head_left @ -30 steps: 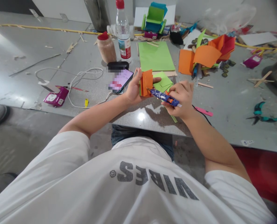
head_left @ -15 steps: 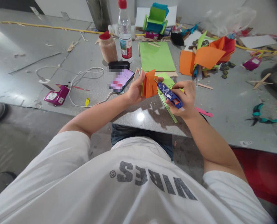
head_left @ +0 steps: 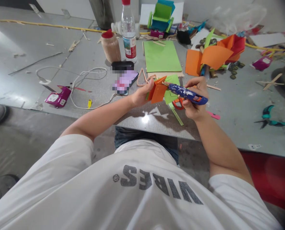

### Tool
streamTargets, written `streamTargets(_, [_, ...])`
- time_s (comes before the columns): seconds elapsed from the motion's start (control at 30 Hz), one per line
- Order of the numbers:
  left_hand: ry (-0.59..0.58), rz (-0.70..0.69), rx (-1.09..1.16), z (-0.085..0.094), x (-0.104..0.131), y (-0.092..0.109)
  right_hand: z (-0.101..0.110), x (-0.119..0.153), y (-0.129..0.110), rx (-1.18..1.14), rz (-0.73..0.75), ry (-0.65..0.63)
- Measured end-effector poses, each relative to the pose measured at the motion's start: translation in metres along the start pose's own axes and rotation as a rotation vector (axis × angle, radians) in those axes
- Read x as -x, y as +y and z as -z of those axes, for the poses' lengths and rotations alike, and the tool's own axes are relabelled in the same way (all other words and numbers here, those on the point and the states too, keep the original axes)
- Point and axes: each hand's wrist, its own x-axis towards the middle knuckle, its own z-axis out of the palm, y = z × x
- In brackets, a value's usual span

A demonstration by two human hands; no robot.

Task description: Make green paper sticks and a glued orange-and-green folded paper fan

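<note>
My left hand (head_left: 142, 94) is closed on a small folded orange paper piece (head_left: 158, 92), which has a green edge on its near-left side. In my right hand (head_left: 197, 102) is a blue hot glue gun (head_left: 186, 93), its body marked with whitish smears. The nozzle meets or nearly meets the upper right edge of the orange paper; I cannot tell if they touch. Under the glue gun lie green paper pieces (head_left: 172, 83) and red-handled scissors (head_left: 178, 103), partly hidden. Triangular wooden stick frames (head_left: 141, 78) lie just beyond my left hand.
A phone (head_left: 125, 80), a plastic bottle (head_left: 129, 38) and a jar with a red top (head_left: 111, 48) stand or lie at the back left. Green sheets (head_left: 162, 57) lie ahead. Orange paper shapes (head_left: 215, 57) and teal-handled pliers (head_left: 268, 118) are on the right.
My right hand has moved right and slightly up, and the glue gun lies flatter. The orange paper has turned in my left hand. The scissors and stick frames show more.
</note>
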Motion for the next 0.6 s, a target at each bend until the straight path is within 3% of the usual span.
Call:
streamTargets(0.17, [-0.038, -0.016, -0.038, 0.007, -0.003, -0.008, 0.0, 0.0, 0.003, -0.064, 0.048, 0.039])
streamTargets(0.37, [-0.07, 0.04, -0.048, 0.004, -0.002, -0.006, -0.001, 0.003, 0.005, 0.052, -0.047, -0.017])
streamTargets(0.6, [-0.088, 0.051, 0.028, 0.005, -0.002, -0.009, 0.0, -0.003, -0.006, -0.01, 0.048, 0.0])
